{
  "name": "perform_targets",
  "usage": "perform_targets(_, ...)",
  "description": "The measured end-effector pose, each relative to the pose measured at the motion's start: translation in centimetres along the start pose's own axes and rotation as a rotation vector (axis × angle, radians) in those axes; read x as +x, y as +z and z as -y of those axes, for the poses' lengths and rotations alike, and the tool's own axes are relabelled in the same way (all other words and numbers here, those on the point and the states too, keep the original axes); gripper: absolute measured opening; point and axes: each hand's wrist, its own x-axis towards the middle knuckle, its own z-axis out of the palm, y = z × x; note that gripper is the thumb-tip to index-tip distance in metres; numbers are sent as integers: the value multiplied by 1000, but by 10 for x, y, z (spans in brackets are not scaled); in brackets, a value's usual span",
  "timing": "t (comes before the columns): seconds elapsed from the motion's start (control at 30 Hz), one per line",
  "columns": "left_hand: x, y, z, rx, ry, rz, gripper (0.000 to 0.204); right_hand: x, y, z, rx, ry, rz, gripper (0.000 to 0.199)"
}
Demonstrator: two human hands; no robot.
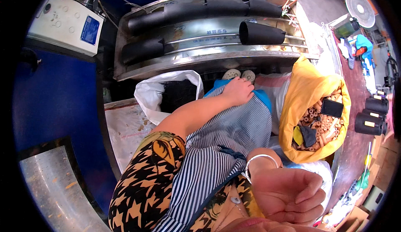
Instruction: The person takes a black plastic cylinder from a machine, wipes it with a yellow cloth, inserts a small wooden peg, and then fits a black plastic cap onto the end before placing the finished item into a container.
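My left hand lies flat on my knee over the striped apron, holding nothing. Close to the camera, my right hand is raised with its fingers curled in toward the palm; I see nothing in it. A white bracelet circles that wrist. Nearest to the right hand stands a yellow sack full of short tan tubes. On the tubes rest a dark, flat, phone-like rectangle and a black-and-yellow piece.
Ahead is a metal trough with rods carrying black curved sleeves. A white bag holding black material sits left of my knees. A pale control box stands far left, and a fan far right.
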Motion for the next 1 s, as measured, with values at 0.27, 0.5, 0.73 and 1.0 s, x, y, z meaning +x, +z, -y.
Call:
perform_targets(0.27, -1, 2, 0, 31, 18, -33, 26, 6, 14, 14, 8, 57, -38, 12)
perform_targets(0.5, -2, 4, 0, 14, -6, -15, 26, -4, 22, 13, -118, 60, -12, 15)
perform_targets(0.73, -2, 8, 1, 1, 1, -45, 26, 4, 15, 5, -1433, -1153, 415, 20)
perform_targets(1.0, -3, 9, 2, -51, -13, -45, 26, -56, 16, -14, 0, -143, 762, 30)
